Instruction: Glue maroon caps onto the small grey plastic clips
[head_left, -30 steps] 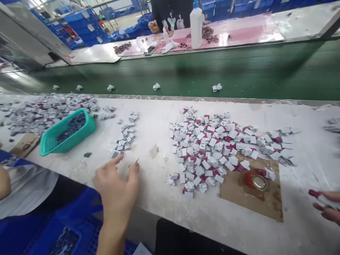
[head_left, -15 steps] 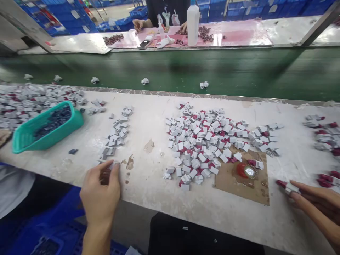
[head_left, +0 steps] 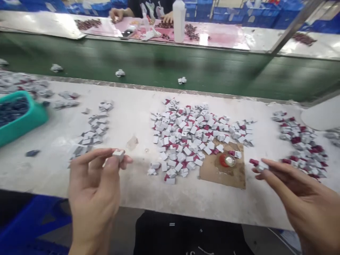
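My left hand [head_left: 97, 191] pinches a small grey-white plastic part [head_left: 118, 153] between thumb and forefinger, held above the table. In my right hand [head_left: 294, 191] is a grey-and-maroon plastic part [head_left: 259, 165], its maroon end pointing left. Between the hands spreads a big pile of grey and maroon parts [head_left: 183, 136]. A piece of brown cardboard [head_left: 212, 174] lies at the pile's right edge, bearing a small round red-and-clear dish [head_left: 227, 160] with wet stains about it. Behind my left hand runs a row of grey parts [head_left: 94, 129].
A teal bin [head_left: 34, 115] of dark pieces stands at left, with one dark piece [head_left: 32, 153] near it. More grey and maroon parts [head_left: 302, 145] lie at right. Beyond the table, a green conveyor belt [head_left: 148, 60] carries several grey parts. Across it a person's hands [head_left: 167, 17] work near a white bottle [head_left: 179, 21].
The view has swung right. My left hand has lifted from the table's row with a grey-white part now showing in its fingers. My right hand, still holding its part, has come nearer the cardboard.
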The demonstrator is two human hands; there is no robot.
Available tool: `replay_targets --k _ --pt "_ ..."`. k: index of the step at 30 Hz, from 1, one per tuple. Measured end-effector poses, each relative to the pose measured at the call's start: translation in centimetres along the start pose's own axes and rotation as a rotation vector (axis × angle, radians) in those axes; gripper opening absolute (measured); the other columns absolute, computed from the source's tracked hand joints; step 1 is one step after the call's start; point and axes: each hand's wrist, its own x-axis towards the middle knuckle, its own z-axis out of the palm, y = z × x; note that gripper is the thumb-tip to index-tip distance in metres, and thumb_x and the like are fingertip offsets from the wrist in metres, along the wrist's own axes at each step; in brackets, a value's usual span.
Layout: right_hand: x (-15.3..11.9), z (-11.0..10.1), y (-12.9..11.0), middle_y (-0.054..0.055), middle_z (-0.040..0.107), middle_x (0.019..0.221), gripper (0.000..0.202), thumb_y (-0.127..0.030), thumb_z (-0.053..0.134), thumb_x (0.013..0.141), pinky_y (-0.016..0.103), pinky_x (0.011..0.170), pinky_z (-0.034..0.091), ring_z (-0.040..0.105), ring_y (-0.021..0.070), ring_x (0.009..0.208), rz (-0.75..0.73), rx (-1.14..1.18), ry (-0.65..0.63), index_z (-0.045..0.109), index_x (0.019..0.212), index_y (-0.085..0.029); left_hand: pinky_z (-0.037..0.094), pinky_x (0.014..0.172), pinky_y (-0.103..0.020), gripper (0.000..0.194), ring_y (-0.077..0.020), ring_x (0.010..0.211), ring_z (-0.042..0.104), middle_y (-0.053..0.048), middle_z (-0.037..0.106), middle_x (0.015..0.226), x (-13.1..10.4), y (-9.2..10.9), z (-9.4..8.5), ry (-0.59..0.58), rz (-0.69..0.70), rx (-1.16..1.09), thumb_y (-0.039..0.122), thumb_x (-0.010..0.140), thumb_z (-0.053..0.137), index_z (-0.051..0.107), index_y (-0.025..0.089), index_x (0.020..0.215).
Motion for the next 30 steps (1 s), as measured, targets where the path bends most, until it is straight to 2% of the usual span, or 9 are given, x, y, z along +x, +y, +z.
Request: replay_targets --k 2,5,8,10,15,19,21,24,30 --pt "-0.3 1.0 -2.0 0.004 0.092 0.091 0.029 -0.047 0.098 0.092 0.028 0.076 0.077 0.092 0.0264 0.081 0.003 0.071 -0.047 0.096 0.116 -0.031 0.069 0.081 -0.032 0.022 -0.0185 0.084 0.077 0.0 0.079 0.094 -0.8 0.8 1.2 -0.13 -0.201 -0.224 0.037 0.094 0.096 0.08 0.028 0.107" --pt "-0.5 2.3 -3.1 0.003 0.093 0.094 0.022 -0.04 0.098 0.092 0.029 0.08 0.079 0.092 0.0247 0.082 -0.026 0.173 -0.065 0.096 0.112 -0.031 0.07 0.081 -0.026 0.034 -0.018 0.085 0.082 0.0 0.08 0.09 -2.0 1.2 2.7 -0.351 -0.415 -0.261 0.042 0.087 0.104 0.082 0.027 0.109" --pt "-0.7 3.3 -3.4 0.004 0.093 0.094 0.02 -0.041 0.099 0.094 0.033 0.077 0.08 0.092 0.0262 0.081 -0.016 0.263 -0.104 0.096 0.111 -0.031 0.07 0.077 -0.024 0.038 -0.0169 0.079 0.082 -0.001 0.084 0.095 -3.1 1.2 4.1 -0.425 -0.367 -0.181 0.045 0.09 0.102 0.08 0.027 0.116" --pt "-0.8 3.8 -3.6 0.005 0.093 0.091 0.02 -0.043 0.099 0.094 0.035 0.072 0.08 0.091 0.0273 0.078 0.002 0.328 -0.122 0.096 0.11 -0.031 0.073 0.078 -0.028 0.039 -0.0191 0.08 0.084 -0.005 0.088 0.107 -3.9 1.3 4.8 -0.452 -0.308 -0.147 0.049 0.095 0.098 0.079 0.027 0.121" --pt "-1.3 4.6 -3.6 0.003 0.092 0.088 0.018 -0.042 0.098 0.095 0.037 0.07 0.079 0.089 0.0258 0.073 0.037 0.384 -0.126 0.096 0.11 -0.032 0.078 0.093 -0.04 0.036 -0.0296 0.1 0.09 -0.01 0.09 0.122 -5.2 2.2 6.2 -0.574 -0.297 -0.085 0.053 0.098 0.093 0.083 0.027 0.12" --pt "-1.6 4.7 -3.3 0.004 0.093 0.097 0.016 -0.04 0.095 0.099 0.037 0.075 0.079 0.09 0.0256 0.08 0.005 0.333 -0.135 0.095 0.113 -0.032 0.076 0.094 -0.037 0.027 -0.0284 0.106 0.088 -0.007 0.088 0.118 -6.0 2.5 7.1 -0.6 -0.25 -0.054 0.051 0.098 0.092 0.086 0.029 0.113" --pt "-1.7 4.6 -3.3 0.005 0.094 0.104 0.016 -0.041 0.093 0.101 0.039 0.08 0.079 0.091 0.0266 0.086 -0.017 0.289 -0.131 0.095 0.115 -0.033 0.074 0.089 -0.032 0.022 -0.0239 0.099 0.085 -0.004 0.085 0.107 -6.2 2.5 7.5 -0.587 -0.214 -0.049 0.047 0.098 0.093 0.087 0.03 0.11" --pt "-1.6 4.6 -3.2 0.005 0.094 0.106 0.015 -0.04 0.092 0.102 0.038 0.081 0.078 0.09 0.0262 0.089 -0.039 0.259 -0.129 0.095 0.115 -0.033 0.072 0.085 -0.029 0.021 -0.0204 0.09 0.081 -0.001 0.081 0.095 -6.4 2.3 8.2 -0.597 -0.252 -0.05 0.044 0.096 0.095 0.086 0.031 0.11" --pt "-1.3 4.5 -3.2 0.004 0.093 0.099 0.017 -0.039 0.094 0.102 0.036 0.074 0.077 0.089 0.0248 0.081 0.048 0.458 -0.162 0.094 0.117 -0.032 0.076 0.086 -0.033 0.022 -0.024 0.097 0.086 -0.005 0.086 0.107 -6.2 2.5 10.7 -0.737 -0.282 -0.153 0.043 0.097 0.094 0.087 0.027 0.11"
